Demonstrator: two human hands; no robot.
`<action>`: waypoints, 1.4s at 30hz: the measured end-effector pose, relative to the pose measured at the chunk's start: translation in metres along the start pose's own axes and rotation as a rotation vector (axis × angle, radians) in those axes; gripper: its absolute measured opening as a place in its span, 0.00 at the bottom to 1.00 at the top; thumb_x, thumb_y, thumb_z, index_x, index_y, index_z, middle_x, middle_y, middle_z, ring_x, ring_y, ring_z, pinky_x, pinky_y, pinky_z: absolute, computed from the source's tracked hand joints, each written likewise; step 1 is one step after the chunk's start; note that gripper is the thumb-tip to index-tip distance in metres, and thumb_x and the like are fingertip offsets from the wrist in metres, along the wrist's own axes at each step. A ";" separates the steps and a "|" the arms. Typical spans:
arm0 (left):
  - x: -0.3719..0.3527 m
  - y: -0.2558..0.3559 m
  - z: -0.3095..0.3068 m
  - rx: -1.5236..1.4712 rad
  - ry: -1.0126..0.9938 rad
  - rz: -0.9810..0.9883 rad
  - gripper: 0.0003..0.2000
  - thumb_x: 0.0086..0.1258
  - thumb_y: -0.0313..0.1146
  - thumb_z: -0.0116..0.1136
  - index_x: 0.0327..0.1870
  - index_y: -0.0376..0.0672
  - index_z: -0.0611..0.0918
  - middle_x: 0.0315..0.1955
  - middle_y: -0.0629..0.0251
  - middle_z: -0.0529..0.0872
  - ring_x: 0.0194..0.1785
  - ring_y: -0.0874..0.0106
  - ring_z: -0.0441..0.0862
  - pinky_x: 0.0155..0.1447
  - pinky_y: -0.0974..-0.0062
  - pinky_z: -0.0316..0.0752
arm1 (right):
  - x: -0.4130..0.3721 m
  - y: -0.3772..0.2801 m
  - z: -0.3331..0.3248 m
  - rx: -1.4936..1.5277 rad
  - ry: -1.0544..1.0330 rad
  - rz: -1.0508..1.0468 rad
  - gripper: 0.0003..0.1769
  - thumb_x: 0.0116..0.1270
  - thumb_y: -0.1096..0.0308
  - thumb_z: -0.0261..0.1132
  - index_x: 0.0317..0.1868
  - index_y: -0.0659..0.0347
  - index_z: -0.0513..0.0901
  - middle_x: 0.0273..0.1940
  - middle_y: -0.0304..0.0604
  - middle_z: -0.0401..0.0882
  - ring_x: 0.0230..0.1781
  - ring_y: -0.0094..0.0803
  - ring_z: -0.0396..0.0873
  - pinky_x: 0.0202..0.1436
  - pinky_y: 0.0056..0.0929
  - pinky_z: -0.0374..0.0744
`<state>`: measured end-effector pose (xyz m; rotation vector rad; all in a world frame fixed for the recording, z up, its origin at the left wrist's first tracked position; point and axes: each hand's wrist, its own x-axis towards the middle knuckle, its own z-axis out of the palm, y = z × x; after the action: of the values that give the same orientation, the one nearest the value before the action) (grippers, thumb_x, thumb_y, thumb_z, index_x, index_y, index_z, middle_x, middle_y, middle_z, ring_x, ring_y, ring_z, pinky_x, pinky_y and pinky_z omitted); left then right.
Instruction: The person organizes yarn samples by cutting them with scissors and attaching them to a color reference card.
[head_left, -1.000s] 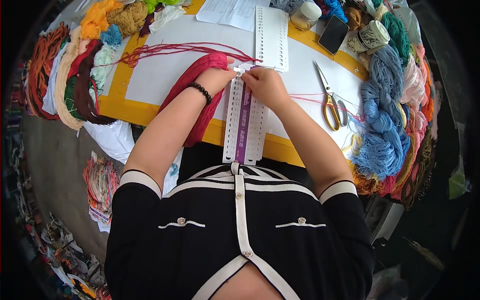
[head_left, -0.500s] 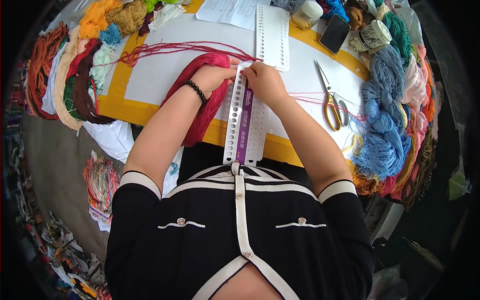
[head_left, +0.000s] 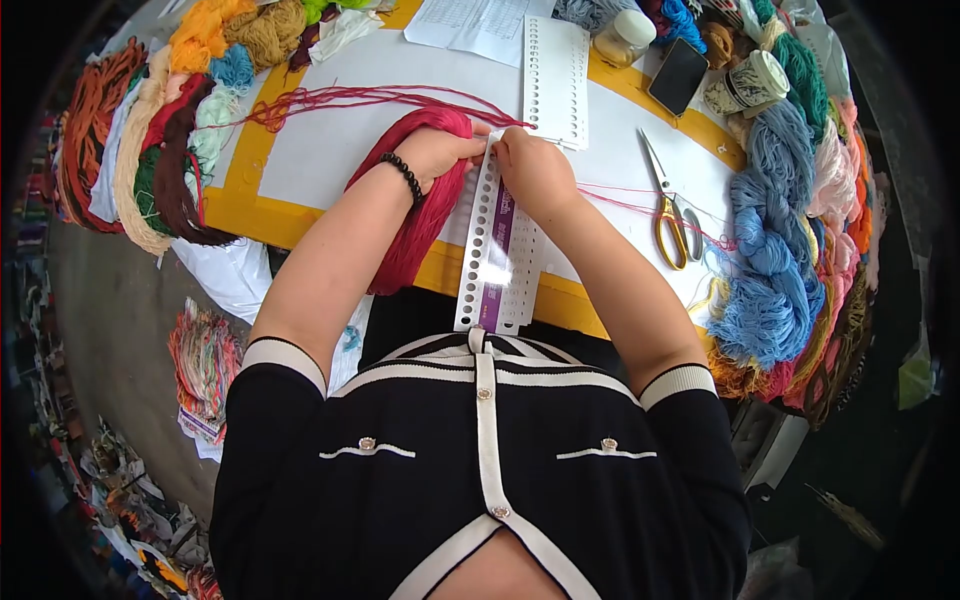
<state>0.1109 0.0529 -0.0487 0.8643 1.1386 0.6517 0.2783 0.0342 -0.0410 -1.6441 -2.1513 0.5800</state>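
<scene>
A skein of crimson thread (head_left: pixel 425 240) hangs over my left hand (head_left: pixel 445 158), which is closed around it, with its fingertips at the top left edge of a punched thread card (head_left: pixel 487 245). The long card has a purple printed strip and rows of holes, and its lower end rests near my shirt. My right hand (head_left: pixel 533 172) is closed in a pinch at the card's top end. Its fingertips hide the exact spot where thread and card meet. Loose crimson strands (head_left: pixel 350 95) run left across the white table surface, and thinner ones trail out to the right.
Gold-handled scissors (head_left: pixel 668 225) lie to the right, beside blue skeins (head_left: pixel 770 270). A second punched card (head_left: pixel 556 80), papers (head_left: pixel 465 30), a phone (head_left: pixel 677 77) and jars (head_left: pixel 625 38) are at the back. Colourful skeins (head_left: pixel 150 150) hang over the left edge.
The view has shifted slightly. The card has tilted a little and now catches a bright glare. Both hands keep their places at its top end.
</scene>
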 end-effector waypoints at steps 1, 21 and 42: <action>0.000 -0.001 0.000 -0.004 -0.003 0.001 0.17 0.66 0.28 0.58 0.57 0.41 0.78 0.40 0.70 0.82 0.38 0.82 0.75 0.44 0.84 0.71 | -0.001 0.000 0.001 -0.008 -0.001 -0.001 0.13 0.68 0.61 0.56 0.34 0.63 0.76 0.28 0.57 0.80 0.32 0.54 0.80 0.37 0.46 0.77; -0.024 0.009 0.006 -0.233 0.073 0.251 0.15 0.66 0.26 0.59 0.53 0.35 0.75 0.38 0.63 0.83 0.44 0.77 0.81 0.49 0.82 0.75 | -0.001 0.016 -0.002 0.399 -0.034 0.204 0.14 0.65 0.67 0.60 0.47 0.66 0.74 0.28 0.45 0.82 0.28 0.32 0.81 0.34 0.28 0.77; -0.015 -0.005 0.019 -0.191 -0.033 0.242 0.17 0.70 0.29 0.53 0.59 0.37 0.72 0.40 0.67 0.83 0.40 0.80 0.79 0.46 0.82 0.74 | -0.007 0.020 0.003 0.820 -0.029 0.255 0.10 0.66 0.71 0.58 0.47 0.64 0.73 0.29 0.42 0.81 0.27 0.27 0.77 0.34 0.23 0.74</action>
<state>0.1241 0.0336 -0.0419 0.8514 0.9326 0.9265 0.2945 0.0323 -0.0547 -1.4101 -1.3961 1.3420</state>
